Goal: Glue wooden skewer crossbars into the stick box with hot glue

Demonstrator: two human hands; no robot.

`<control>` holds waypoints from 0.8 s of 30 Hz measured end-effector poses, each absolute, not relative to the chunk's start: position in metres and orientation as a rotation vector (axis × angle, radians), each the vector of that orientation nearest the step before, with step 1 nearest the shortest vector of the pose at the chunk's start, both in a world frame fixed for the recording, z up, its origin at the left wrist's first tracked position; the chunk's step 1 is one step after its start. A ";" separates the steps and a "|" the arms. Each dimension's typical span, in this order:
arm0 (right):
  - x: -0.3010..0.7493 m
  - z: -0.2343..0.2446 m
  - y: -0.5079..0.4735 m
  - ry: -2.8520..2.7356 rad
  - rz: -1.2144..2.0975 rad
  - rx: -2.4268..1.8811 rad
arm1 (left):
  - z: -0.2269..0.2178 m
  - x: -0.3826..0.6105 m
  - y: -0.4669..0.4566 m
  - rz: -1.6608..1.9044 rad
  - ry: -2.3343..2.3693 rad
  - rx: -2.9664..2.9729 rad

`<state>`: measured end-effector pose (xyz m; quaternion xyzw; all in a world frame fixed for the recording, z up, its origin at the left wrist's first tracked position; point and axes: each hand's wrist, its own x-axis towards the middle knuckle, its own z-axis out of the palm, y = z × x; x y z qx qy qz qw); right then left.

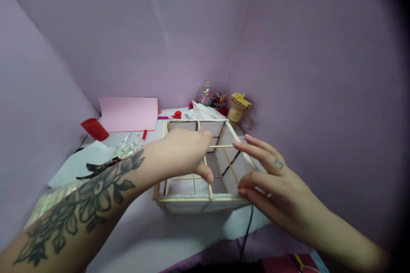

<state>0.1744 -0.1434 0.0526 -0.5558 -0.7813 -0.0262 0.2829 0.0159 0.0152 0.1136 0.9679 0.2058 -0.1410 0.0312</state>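
A box-shaped frame of thin wooden sticks with white paper walls [192,199] stands on the table, its upper side open. My left hand [185,149] reaches over it, fingers curled at a thin wooden stick [221,146] that lies crosswise. The left thumb rests by a longer stick [210,192] running front to back across the top. My right hand [272,179] is at the right rim. Its upper fingers touch the crosswise stick's right end, while thumb and index finger close on the rim near the front corner. The left palm hides part of the sticks.
Black-handled pliers [99,166] and wrapped sticks [130,147] lie left, near a red roll [95,129] and pink paper [130,113]. Behind the box stand a jar of coloured beads [206,96] and a beige cup [236,108]. A dark cable [246,232] hangs in front.
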 end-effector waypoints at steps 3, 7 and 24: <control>0.184 0.056 -0.155 -1.914 -0.125 -1.507 | 0.112 0.015 0.017 -0.457 0.636 2.979; 0.189 0.047 -0.165 -1.822 -0.190 -1.467 | 0.109 0.015 0.019 -0.430 0.619 2.995; 0.218 0.006 -0.236 -1.689 0.698 -1.659 | 0.117 0.018 0.016 -0.491 0.653 3.005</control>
